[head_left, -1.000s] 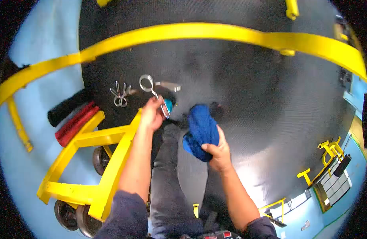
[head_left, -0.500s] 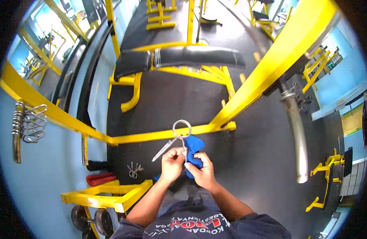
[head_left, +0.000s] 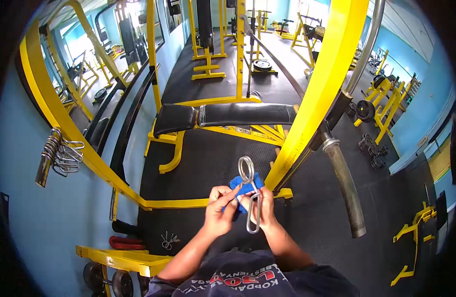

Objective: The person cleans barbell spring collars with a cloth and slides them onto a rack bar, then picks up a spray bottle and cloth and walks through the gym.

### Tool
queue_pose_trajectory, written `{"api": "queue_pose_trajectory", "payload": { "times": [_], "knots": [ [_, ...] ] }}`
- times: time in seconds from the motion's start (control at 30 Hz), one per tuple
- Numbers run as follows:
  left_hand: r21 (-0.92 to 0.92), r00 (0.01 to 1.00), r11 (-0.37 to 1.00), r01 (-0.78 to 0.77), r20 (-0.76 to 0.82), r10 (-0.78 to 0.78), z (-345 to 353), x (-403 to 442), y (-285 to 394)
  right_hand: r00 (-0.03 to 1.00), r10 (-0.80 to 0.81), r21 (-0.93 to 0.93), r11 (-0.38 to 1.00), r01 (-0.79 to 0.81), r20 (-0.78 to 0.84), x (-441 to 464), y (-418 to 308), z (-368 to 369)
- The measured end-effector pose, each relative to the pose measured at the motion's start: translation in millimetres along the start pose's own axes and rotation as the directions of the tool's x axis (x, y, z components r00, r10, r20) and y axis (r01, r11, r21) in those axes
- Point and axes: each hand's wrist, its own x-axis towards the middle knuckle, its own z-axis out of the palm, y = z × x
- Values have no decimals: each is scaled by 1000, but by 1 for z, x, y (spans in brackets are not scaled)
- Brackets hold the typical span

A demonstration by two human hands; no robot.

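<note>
A metal spring collar (head_left: 246, 169) stands up between my two hands, its ring at the top and a looped handle hanging lower right. My left hand (head_left: 220, 210) is closed, its fingers pinching the collar near the ring. Against the collar's handle, my right hand (head_left: 263, 205) grips a blue cloth (head_left: 244, 186). Part of the cloth lies behind the collar and the fingers. More spring collars (head_left: 65, 151) hang on a peg at the left, and another collar (head_left: 168, 240) lies on the floor.
A black padded bench (head_left: 228, 115) is ahead, inside a yellow rack frame (head_left: 307, 109). At the right, a metal bar end (head_left: 347, 190) sticks out. Dumbbells (head_left: 122, 283) sit on a yellow stand (head_left: 124, 258) at lower left, near a red roll (head_left: 126, 243).
The view has lifted from the floor toward the bench. Both hands have come together around the collar and cloth, and the collar has turned so its handle points down to the right.
</note>
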Motion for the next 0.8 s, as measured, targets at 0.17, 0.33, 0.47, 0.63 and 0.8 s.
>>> {"api": "queue_pose_trajectory", "payload": {
  "times": [0.17, 0.33, 0.47, 0.63, 0.8],
  "knots": [
    [-354, 958, 899, 260, -23, -286, -40, 44, 28, 989, 5, -44, 999, 2, 145, 15, -6, -18],
    [-570, 901, 746, 345, -23, -434, -18, 86, 31, 856, -324, -219, 874, 434, 402, 22, -25, 13],
    [-798, 776, 579, 169, -254, -577, -17, 89, 29, 960, -113, -54, 990, 131, 255, -5, -16, 10],
    [-776, 763, 580, 250, -211, -611, -1, 74, 23, 934, -210, -179, 947, 268, 290, 10, -4, 1],
    [-739, 755, 657, 152, -342, -559, -17, 89, 23, 951, -181, -190, 954, 232, 252, 9, -8, 5]
  ]
}}
